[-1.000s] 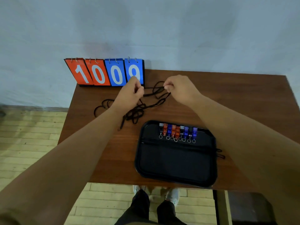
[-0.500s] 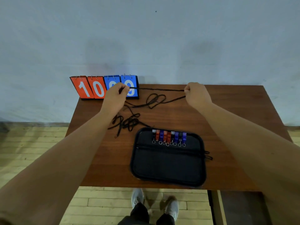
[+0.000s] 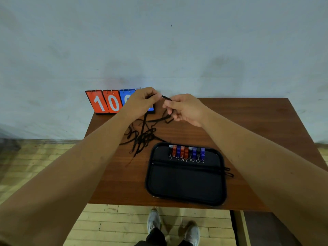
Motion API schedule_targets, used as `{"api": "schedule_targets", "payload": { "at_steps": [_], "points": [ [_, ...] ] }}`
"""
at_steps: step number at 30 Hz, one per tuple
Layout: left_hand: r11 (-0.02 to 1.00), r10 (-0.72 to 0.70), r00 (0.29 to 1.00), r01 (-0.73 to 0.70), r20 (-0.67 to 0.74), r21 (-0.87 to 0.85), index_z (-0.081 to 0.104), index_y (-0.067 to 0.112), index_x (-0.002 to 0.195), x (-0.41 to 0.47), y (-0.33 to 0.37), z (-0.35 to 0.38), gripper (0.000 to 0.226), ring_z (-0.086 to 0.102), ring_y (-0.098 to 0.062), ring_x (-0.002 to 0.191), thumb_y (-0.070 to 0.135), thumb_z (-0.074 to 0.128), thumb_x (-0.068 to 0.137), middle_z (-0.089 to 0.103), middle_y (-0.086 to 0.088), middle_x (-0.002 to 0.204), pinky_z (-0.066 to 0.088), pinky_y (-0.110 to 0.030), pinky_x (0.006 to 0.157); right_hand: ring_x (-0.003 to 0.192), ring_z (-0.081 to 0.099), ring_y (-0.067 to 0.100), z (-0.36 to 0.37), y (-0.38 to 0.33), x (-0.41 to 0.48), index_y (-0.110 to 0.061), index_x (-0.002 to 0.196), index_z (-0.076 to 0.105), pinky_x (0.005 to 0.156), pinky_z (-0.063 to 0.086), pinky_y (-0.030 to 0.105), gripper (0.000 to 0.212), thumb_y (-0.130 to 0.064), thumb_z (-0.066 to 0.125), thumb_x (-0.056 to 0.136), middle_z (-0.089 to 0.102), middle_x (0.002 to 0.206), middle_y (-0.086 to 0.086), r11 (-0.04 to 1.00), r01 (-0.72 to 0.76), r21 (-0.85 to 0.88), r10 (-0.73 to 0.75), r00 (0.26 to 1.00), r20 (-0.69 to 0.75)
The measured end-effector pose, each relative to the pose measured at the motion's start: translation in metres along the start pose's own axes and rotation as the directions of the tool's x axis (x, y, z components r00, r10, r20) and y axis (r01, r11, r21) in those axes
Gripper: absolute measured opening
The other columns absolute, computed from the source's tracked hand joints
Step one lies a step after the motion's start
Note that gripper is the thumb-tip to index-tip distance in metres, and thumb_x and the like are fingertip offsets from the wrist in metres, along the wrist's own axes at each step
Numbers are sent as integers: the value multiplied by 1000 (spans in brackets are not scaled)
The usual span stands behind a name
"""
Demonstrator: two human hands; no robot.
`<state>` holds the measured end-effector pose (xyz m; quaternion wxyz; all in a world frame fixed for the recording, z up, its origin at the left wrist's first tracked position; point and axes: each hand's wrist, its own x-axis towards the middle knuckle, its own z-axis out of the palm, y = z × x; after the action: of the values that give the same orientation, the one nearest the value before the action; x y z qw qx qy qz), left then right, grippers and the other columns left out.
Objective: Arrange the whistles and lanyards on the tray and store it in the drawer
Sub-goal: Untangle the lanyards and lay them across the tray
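A black tray (image 3: 186,190) lies near the table's front edge. Several whistles (image 3: 186,152), red, blue and black with metal rings, stand in a row along its far side, and one black lanyard lies across it below them. A tangle of black lanyards (image 3: 142,137) lies on the table left of the tray. My left hand (image 3: 142,102) and my right hand (image 3: 186,109) are close together above the table's far edge, both pinching one black lanyard (image 3: 166,98), which hangs down to the tangle.
A flip scoreboard (image 3: 106,102) with red and blue number cards stands at the table's far left corner, partly hidden by my left hand. The wooden table (image 3: 248,121) stands against a pale wall. My shoes show on the wooden floor below.
My hands had spread apart, stretching the lanyard straight. Now they have come back together, folding it between them. The view has also pulled back from the table.
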<state>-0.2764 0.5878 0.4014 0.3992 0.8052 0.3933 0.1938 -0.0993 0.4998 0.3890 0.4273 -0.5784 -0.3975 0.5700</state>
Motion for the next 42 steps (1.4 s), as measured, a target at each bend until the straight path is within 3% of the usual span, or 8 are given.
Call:
{"api": "schedule_targets", "payload": {
  "at_steps": [9,17,23,26,28,34,37,42],
  "points": [
    [953,-278,961,275,8,126,65,10,89,-32,-77,-16,30,59,-21,78,36,54,101,64,-14,85,46,-36,71,46,46,14,-59,26,-12,0,92,70,45,39,24,24,-18,56,102,60,66,7,995,-90,-45,46,803,-595],
    [956,-270,961,259,64,140,68,25,93,-36,-85,-15,25,65,-8,75,38,49,103,69,7,84,49,-27,74,60,60,11,-90,65,-12,0,98,71,50,45,19,27,-21,55,100,72,86,10,947,-271,-170,68,691,-720],
    [874,-211,931,316,297,-369,70,14,93,-20,-29,-4,32,27,-12,58,34,47,104,33,3,65,26,-26,54,103,65,25,-72,67,-12,1,112,69,86,54,34,27,-15,61,92,70,113,9,695,-448,-563,131,849,-512],
    [809,-92,929,280,359,-517,71,11,95,-11,0,4,31,28,-13,60,22,44,106,34,1,67,26,-26,53,130,52,14,-40,51,-18,-12,140,54,114,36,36,42,-25,56,100,58,139,-3,968,-107,-227,33,952,-305],
    [844,-35,936,216,351,-491,65,2,109,-9,11,7,26,31,-12,59,15,44,106,39,-1,68,26,-25,53,132,54,20,-24,49,-16,-7,140,52,118,34,43,47,-36,45,103,61,139,6,982,20,187,5,991,-131],
    [981,-81,988,103,134,-165,66,18,96,-3,15,7,20,36,-2,46,21,49,105,58,15,64,35,-16,51,83,67,30,-4,47,-21,2,123,61,91,47,42,47,-36,39,106,66,74,8,926,11,378,-35,998,57],
    [980,-162,985,169,67,-110,63,22,94,-6,-4,4,19,38,0,42,21,48,105,55,21,49,35,-9,46,56,47,20,-14,53,-29,3,114,66,61,43,31,33,-22,47,106,46,60,2,988,23,151,-14,998,-61],
    [955,-289,948,295,131,-34,70,19,100,-24,-46,17,13,54,-2,71,22,57,101,65,14,86,41,-20,64,47,41,7,-31,73,-45,-20,104,76,51,38,15,20,-28,58,101,59,61,-3,910,-74,-408,10,988,-155]
  ]
}}
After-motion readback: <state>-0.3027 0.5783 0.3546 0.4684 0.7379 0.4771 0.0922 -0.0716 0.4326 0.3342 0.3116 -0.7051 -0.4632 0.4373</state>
